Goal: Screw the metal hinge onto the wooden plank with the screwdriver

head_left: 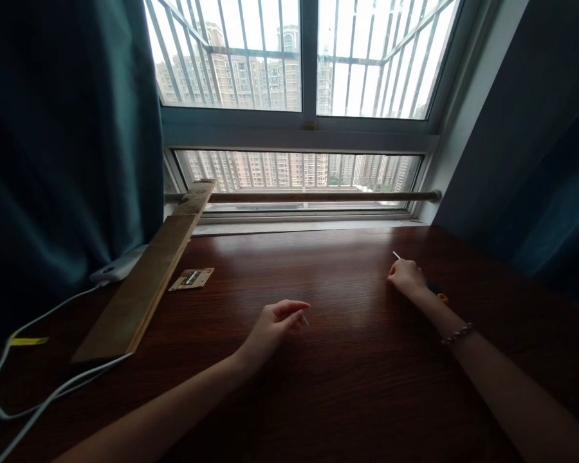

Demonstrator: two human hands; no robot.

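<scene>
My left hand (275,321) is above the middle of the brown table, thumb and fingers pinched together. A short, thin, pale green piece (305,319), like a bit of wire or thread, sticks out below its fingertips. Farther right, my right hand (407,278) is closed near the tabletop, and a thin white stick (396,255) points up and left from it. Partly hidden behind my right wrist lies a dark object with a yellow-orange end (442,298); its kind I cannot make out.
On the wooden table (347,386), a small flat board with dark parts (192,278) lies beside a long wooden plank (149,276). The plank leans on a rail at the window. A white power strip (118,265), its cable (53,399) and a yellow strip (29,341) lie left.
</scene>
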